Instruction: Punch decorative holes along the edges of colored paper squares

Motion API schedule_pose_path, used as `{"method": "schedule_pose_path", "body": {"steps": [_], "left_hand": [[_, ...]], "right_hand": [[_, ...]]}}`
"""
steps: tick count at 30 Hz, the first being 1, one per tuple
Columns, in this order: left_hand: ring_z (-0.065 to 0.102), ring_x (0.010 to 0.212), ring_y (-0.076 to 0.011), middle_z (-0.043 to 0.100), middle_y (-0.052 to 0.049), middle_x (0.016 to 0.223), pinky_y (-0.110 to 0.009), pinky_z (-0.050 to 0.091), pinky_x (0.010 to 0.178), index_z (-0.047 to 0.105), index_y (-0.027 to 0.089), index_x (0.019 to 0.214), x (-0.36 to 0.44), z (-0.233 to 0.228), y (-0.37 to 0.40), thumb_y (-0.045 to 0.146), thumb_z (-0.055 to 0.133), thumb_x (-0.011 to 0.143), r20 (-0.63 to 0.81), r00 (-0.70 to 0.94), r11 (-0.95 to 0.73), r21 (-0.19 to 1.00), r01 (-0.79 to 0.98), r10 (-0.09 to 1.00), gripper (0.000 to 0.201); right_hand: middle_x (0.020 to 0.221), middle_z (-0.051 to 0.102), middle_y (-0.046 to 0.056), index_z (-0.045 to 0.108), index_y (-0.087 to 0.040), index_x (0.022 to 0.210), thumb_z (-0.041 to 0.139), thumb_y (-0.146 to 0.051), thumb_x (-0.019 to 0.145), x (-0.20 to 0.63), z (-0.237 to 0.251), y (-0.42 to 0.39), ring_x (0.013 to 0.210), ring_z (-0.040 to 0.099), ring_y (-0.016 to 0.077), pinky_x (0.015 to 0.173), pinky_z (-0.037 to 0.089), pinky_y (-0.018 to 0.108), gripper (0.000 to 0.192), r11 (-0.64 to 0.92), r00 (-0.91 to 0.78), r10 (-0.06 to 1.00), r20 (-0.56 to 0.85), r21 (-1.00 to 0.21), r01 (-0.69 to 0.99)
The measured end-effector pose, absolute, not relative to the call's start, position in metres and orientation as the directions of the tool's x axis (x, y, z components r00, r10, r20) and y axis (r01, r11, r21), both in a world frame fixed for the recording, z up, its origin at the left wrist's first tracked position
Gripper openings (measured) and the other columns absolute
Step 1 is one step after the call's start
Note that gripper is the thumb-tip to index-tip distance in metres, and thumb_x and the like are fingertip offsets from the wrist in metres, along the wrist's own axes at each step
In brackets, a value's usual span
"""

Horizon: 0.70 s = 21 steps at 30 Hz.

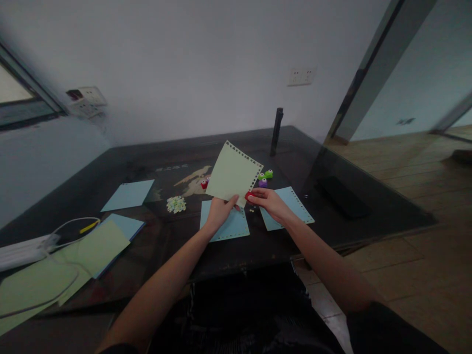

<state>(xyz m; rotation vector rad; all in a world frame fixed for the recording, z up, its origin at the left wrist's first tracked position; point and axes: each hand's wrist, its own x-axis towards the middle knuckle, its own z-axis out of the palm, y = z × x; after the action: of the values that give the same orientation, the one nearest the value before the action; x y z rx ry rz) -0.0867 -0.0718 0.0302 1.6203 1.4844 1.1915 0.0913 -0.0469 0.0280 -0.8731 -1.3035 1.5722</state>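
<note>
Green paper sheet [233, 175], square with a punched scalloped edge, is pinched at 6 o'clock by the left hand [219, 211]; the right hand [268, 202] pinches a red punch [250, 196] at its corner.

**Colours and patterns, desk view**

Pale green sheet [233, 176] in hand: plain face, row of small punched holes along top and right edges. Red punch [250, 196] at its lower right corner. Light blue sheet [225, 223] underneath, dotted hole border along bottom edge. Second light blue sheet [291, 207] to the right, same perforated edging. Plain light blue sheet [128, 194] far left, no pattern seen. Stack at left: pale green paper [55, 268] over blue. Small punches [265, 177] behind: lime green, purple. Another red one [204, 184] by the sheet's left edge. Confetti pile [176, 204]: mixed white, green, yellowish. Table [368, 196] near-black, glossy. White cable [70, 227], yellow pen [89, 226]
</note>
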Motion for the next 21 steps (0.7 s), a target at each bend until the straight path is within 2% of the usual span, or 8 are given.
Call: {"method": "schedule_pose_path", "body": {"steps": [6,13,21], "left_hand": [[0.061,0.053,-0.0167,0.066,-0.003,0.052,-0.024,0.046,0.056,0.064,0.012,0.075,-0.0891,0.0349,-0.071,0.03,0.057,0.08,0.203,-0.088,-0.155,0.91,0.384,0.975,0.02],[0.059,0.052,-0.0157,0.063,-0.003,0.049,-0.023,0.045,0.055,0.064,0.011,0.075,-0.0935,0.0401,-0.0693,0.032,0.058,0.078,0.212,-0.136,-0.154,0.925,0.347,0.968,0.022],[0.058,0.051,-0.0146,0.063,-0.004,0.049,-0.023,0.044,0.054,0.064,0.011,0.071,-0.0954,0.0355,-0.0669,0.035,0.057,0.078,0.229,-0.121,-0.172,0.916,0.361,0.966,0.025]], "right_hand": [[0.087,0.069,0.006,0.067,-0.017,0.088,0.074,-0.027,0.069,0.0941,0.0297,-0.0454,0.078,0.064,0.0149,0.084,0.05,0.035,0.023,-0.125,-0.363,0.931,-0.05,-0.975,-0.186],[0.087,0.069,0.008,0.064,-0.017,0.089,0.064,-0.031,0.081,0.0992,0.0303,-0.0431,0.073,0.064,0.0132,0.075,0.052,0.03,0.016,-0.119,-0.355,0.932,-0.07,-0.986,-0.118],[0.085,0.069,0.007,0.057,-0.018,0.09,0.047,-0.042,0.089,0.0974,0.0291,-0.0418,0.067,0.063,0.0136,0.061,0.05,0.027,0.026,-0.032,-0.302,0.952,-0.046,-0.998,0.051]]}}
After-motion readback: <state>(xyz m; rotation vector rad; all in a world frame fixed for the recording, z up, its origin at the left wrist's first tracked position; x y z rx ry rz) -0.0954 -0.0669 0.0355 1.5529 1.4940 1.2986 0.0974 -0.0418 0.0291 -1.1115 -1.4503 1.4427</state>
